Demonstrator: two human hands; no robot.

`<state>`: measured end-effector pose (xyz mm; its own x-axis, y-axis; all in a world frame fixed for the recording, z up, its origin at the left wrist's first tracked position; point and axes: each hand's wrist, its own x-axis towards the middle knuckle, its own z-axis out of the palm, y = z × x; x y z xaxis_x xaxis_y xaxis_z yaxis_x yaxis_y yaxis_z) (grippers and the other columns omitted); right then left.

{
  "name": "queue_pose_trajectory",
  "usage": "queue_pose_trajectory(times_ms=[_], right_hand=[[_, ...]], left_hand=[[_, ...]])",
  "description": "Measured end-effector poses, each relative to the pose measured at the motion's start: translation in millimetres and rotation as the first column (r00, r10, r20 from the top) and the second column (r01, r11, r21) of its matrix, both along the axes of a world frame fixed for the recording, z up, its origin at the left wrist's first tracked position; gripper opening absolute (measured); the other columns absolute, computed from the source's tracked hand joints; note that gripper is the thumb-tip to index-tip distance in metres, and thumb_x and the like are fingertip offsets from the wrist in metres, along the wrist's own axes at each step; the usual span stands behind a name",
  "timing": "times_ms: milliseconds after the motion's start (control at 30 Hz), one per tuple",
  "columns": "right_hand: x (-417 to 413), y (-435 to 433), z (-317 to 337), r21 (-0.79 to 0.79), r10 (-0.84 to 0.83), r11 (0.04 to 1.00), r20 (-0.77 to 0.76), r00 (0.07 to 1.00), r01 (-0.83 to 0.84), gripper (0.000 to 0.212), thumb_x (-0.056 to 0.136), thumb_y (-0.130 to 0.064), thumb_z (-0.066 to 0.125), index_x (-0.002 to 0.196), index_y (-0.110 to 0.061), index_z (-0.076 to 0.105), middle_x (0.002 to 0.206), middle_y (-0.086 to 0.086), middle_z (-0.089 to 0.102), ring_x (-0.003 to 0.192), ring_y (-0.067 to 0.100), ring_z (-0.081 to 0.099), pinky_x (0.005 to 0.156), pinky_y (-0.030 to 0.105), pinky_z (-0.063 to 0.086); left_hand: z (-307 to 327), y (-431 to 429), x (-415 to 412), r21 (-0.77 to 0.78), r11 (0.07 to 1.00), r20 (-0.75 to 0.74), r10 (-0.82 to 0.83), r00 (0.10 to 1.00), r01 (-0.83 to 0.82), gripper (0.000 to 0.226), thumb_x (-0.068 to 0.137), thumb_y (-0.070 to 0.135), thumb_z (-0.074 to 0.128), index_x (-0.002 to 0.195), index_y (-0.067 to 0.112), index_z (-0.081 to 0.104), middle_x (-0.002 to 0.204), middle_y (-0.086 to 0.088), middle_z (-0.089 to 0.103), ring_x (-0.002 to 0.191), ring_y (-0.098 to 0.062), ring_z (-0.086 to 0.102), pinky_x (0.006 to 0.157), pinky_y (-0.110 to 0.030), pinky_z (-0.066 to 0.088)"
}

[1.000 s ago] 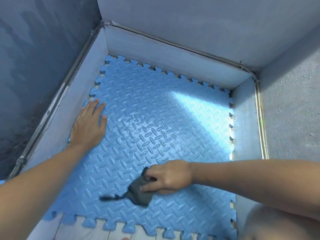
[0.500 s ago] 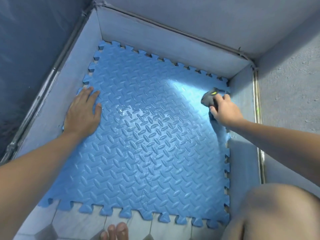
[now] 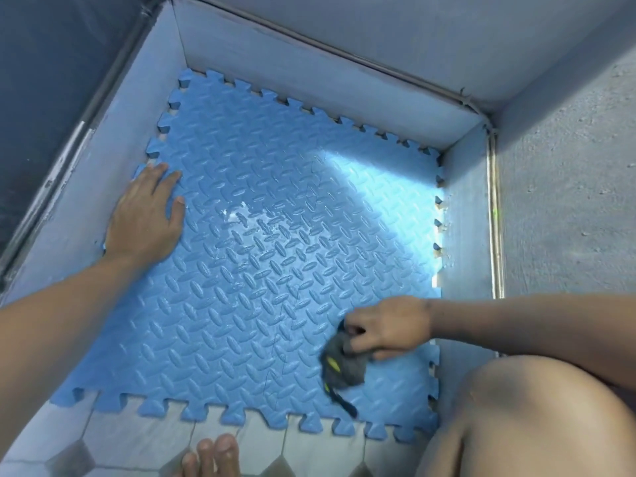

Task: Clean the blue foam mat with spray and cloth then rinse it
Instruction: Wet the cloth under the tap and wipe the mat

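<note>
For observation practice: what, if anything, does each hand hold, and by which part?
The right hand grips the grey cloth by its bunched upper end. The left hand holds nothing, flat on the blue mat.

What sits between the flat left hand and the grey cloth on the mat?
In the head view, only bare blue foam mat, with a wet shiny patch nearer the left hand than the cloth.
</note>
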<state>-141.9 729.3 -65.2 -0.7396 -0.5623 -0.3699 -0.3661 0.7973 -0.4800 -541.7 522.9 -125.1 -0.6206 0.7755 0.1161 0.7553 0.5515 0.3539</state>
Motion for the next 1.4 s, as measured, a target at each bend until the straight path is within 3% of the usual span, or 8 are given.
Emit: queue_pose_trajectory(times_ms=[133,267,433,567,800,967,1267,1400], right_hand=[[-25,51,0,0.112,-0.450,0.878,-0.136,0.883,0.465,0.043,0.100,-0.043,0.047,0.138,-0.024,0.043,0.116,0.008,0.047,0.087,0.022,0.058,0.069,0.032,0.053],[-40,122,2,0.194,-0.886,0.259,-0.344,0.313,0.946,0.036,0.098,-0.036,0.054,0.132,-0.025,0.048,0.116,0.010,0.047,0.092,0.034,0.061,0.081,0.038,0.050],[-61,161,-9,0.140,-0.867,-0.431,-0.336,-0.367,0.891,0.041,0.101,-0.030,0.048,0.138,-0.013,0.043,0.137,0.021,0.036,0.110,0.045,0.056,0.099,0.044,0.043],[-130,131,-12,0.041,-0.881,-0.386,-0.313,-0.355,0.921,0.040,0.100,-0.029,0.046,0.133,-0.008,0.049,0.133,0.021,0.037,0.099,0.043,0.061,0.095,0.044,0.046],[-266,29,-12,-0.134,-0.952,0.198,-0.262,0.158,0.971,0.039,0.092,-0.029,0.058,0.130,-0.018,0.059,0.122,0.010,0.045,0.094,0.031,0.060,0.088,0.045,0.054],[-292,12,-17,-0.119,-0.902,0.360,-0.298,0.313,0.925,0.042,0.092,-0.021,0.059,0.133,-0.021,0.057,0.120,0.009,0.047,0.105,0.032,0.054,0.079,0.042,0.050],[-137,176,-14,-0.009,-0.829,-0.373,-0.446,-0.338,0.928,0.044,0.092,-0.019,0.050,0.135,-0.021,0.058,0.126,0.023,0.053,0.109,0.044,0.060,0.095,0.043,0.048],[-98,186,-20,-0.036,-0.749,-0.546,-0.428,-0.506,0.837,0.046,0.095,-0.023,0.049,0.140,-0.017,0.053,0.131,0.024,0.043,0.107,0.050,0.057,0.100,0.047,0.044]], left_hand=[[0,0,1,0.003,1.000,0.005,-0.001,1.000,0.001,0.047,0.106,0.024,0.048,0.150,0.008,0.048,0.160,-0.013,0.040,0.151,-0.031,0.032,0.126,-0.042,0.021],[-2,0,1,0.011,1.000,0.003,0.003,1.000,-0.003,0.046,0.106,0.024,0.048,0.149,0.008,0.048,0.160,-0.013,0.041,0.150,-0.032,0.032,0.125,-0.045,0.023],[-4,0,0,0.027,1.000,0.002,0.013,1.000,-0.013,0.046,0.105,0.024,0.049,0.149,0.008,0.049,0.160,-0.013,0.041,0.150,-0.032,0.033,0.126,-0.043,0.022],[-5,0,2,0.031,0.999,0.000,0.022,1.000,-0.022,0.045,0.104,0.022,0.051,0.148,0.009,0.050,0.159,-0.012,0.042,0.150,-0.032,0.034,0.125,-0.043,0.023],[-2,-1,2,0.022,1.000,0.015,0.022,1.000,-0.022,0.052,0.102,0.033,0.039,0.147,0.009,0.051,0.159,-0.012,0.043,0.150,-0.030,0.034,0.126,-0.041,0.023],[1,-3,5,0.033,0.999,0.017,0.023,1.000,-0.024,0.054,0.101,0.036,0.038,0.147,0.010,0.052,0.158,-0.010,0.044,0.150,-0.029,0.035,0.125,-0.042,0.025],[1,-1,3,0.023,0.999,0.044,0.042,0.998,-0.043,0.054,0.100,0.037,0.038,0.147,0.013,0.052,0.159,-0.006,0.044,0.150,-0.027,0.035,0.122,-0.044,0.029],[-1,1,3,0.031,0.998,0.035,0.044,0.998,-0.045,0.054,0.100,0.036,0.039,0.146,0.012,0.054,0.158,-0.007,0.045,0.149,-0.026,0.037,0.122,-0.043,0.031]])
